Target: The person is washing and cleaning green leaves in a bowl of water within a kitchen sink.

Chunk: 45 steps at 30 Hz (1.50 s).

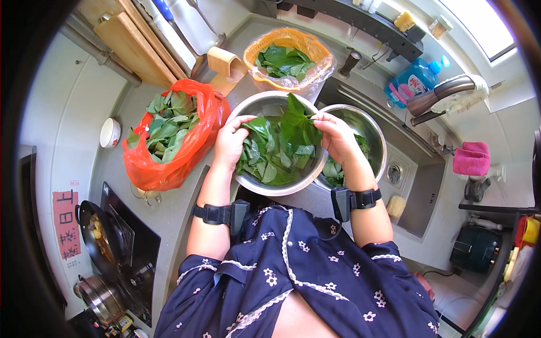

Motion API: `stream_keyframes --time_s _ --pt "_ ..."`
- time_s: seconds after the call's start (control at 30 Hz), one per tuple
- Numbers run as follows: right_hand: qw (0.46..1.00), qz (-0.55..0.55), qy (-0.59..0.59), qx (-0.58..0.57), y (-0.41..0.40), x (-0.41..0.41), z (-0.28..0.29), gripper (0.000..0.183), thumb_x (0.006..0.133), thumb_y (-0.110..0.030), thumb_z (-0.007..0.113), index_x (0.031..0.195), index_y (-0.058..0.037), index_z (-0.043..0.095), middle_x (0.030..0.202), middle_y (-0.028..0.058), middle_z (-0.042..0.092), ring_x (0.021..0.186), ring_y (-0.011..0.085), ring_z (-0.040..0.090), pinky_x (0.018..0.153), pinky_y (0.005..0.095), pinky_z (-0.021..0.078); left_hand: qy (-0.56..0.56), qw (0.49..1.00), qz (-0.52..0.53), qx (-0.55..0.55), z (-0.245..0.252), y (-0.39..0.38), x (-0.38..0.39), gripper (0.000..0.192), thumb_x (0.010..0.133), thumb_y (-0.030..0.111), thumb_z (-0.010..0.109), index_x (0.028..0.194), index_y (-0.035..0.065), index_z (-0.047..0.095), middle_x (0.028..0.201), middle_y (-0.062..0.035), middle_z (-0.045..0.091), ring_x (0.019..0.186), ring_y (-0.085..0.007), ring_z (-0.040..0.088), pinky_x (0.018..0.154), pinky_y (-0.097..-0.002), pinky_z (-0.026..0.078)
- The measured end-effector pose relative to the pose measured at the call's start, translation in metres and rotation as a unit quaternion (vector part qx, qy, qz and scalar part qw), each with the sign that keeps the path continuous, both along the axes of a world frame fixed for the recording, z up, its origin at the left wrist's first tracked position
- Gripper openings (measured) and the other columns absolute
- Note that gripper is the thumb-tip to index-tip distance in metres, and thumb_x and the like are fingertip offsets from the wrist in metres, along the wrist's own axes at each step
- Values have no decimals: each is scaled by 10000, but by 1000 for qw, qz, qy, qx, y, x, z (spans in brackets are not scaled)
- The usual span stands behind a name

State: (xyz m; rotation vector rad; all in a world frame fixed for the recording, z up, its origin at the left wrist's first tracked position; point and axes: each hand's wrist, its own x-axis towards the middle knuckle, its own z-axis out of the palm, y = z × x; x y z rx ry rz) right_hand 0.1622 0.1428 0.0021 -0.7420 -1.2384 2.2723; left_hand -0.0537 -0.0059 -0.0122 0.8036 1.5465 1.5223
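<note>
In front of me stands a stainless steel basin [277, 191] with dark green leaves [270, 169] lying in water. My right hand [338, 137] pinches the stem of a broad green leaf [296, 122], held over the basin's right side. At the left rim, my left hand [230, 141] has its thumb and fingers on another glossy leaf [260, 127]. A second steel bowl [381, 145], partly hidden by my right forearm, holds more leaves. Beyond the basin, an orange basket [252, 50] lined with clear plastic contains leaves.
To the left, a red plastic bag [169, 179] full of leaves sits on the counter near a small white bowl [110, 133]. A wok [95, 241] with food rests by the black cooktop [141, 287]. The sink [420, 203] and its faucet [427, 101] are at right.
</note>
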Motion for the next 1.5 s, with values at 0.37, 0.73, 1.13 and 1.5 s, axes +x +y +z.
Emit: stream_keyframes --time_s 0.37,0.73,1.13,1.5 --pt "991 63 -78 91 -11 -20 -3 98 866 -164 582 941 -108 611 830 -76 566 735 8 489 615 173 391 319 944 -80 -31 24 32 42 399 777 305 715 1104 86 648 910 -82 547 872 -219 568 778 -310 447" --pt "727 27 -222 649 -33 -18 41 166 779 -245 662 815 -86 629 789 100 619 751 303 604 676 404 487 552 826 -78 -87 34 23 54 97 778 222 599 809 134 624 825 -82 566 814 -299 588 673 -427 496" --pt "573 65 -203 791 -23 -28 50 103 755 -152 628 840 -96 612 753 52 577 735 244 603 654 351 491 535 828 -128 -103 45 20 54 224 835 306 532 820 99 619 840 -128 587 826 -333 596 708 -468 491" --pt "672 4 -269 690 -36 -35 33 132 726 -200 604 697 -72 591 676 86 605 657 296 611 595 386 493 586 802 -103 -61 35 20 58 146 802 211 515 782 108 617 807 -80 595 794 -289 604 654 -441 496"
